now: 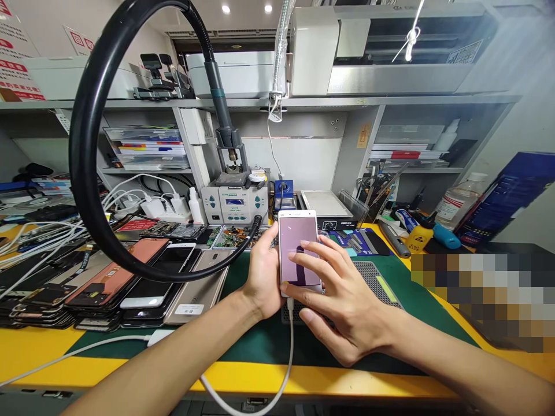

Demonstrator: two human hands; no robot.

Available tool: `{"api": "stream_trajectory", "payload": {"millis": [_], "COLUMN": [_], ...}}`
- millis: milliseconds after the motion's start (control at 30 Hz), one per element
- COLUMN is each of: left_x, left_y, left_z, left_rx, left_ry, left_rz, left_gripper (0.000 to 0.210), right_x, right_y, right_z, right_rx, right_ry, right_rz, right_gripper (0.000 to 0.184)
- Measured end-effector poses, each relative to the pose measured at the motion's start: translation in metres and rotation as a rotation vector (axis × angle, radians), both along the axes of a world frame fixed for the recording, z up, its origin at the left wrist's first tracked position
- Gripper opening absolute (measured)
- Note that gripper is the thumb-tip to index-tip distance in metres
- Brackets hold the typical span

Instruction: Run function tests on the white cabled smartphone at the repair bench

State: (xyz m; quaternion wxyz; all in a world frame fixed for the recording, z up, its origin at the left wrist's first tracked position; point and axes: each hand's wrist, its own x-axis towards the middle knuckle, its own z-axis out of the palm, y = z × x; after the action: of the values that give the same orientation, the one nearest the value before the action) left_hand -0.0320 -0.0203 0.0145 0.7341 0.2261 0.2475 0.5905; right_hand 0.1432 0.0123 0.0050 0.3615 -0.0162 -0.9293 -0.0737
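A white smartphone with a lit, pinkish screen is held upright over the green mat, tilted toward me. My left hand grips it from the left side, its fingers mostly hidden behind the phone. Over the lower screen lies my right hand, fingers spread, fingertips at or just above the glass; whether each one touches I cannot tell. A white charging cable is plugged into the phone's bottom edge and loops down past the table's front. Beneath the phone sits a grey perforated plate.
Stacks of phones cover the left bench. A thick black hose arcs from a hot-air station. Tweezers, a yellow bottle and a clear bottle stand at right. A blurred patch hides the right edge.
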Motion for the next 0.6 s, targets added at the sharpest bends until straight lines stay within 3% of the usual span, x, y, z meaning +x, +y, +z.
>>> {"api": "stream_trajectory", "payload": {"millis": [600], "left_x": [-0.0006], "left_y": [0.0004], "left_z": [0.0007], "left_rx": [-0.024], "left_ry": [0.001], "left_rz": [-0.004], "left_gripper": [0.063], "right_x": [-0.0004], "right_y": [0.0011], "right_z": [-0.0037], "right_rx": [0.012], "right_ry": [0.048], "right_rz": [-0.010], "right_gripper": [0.036]}}
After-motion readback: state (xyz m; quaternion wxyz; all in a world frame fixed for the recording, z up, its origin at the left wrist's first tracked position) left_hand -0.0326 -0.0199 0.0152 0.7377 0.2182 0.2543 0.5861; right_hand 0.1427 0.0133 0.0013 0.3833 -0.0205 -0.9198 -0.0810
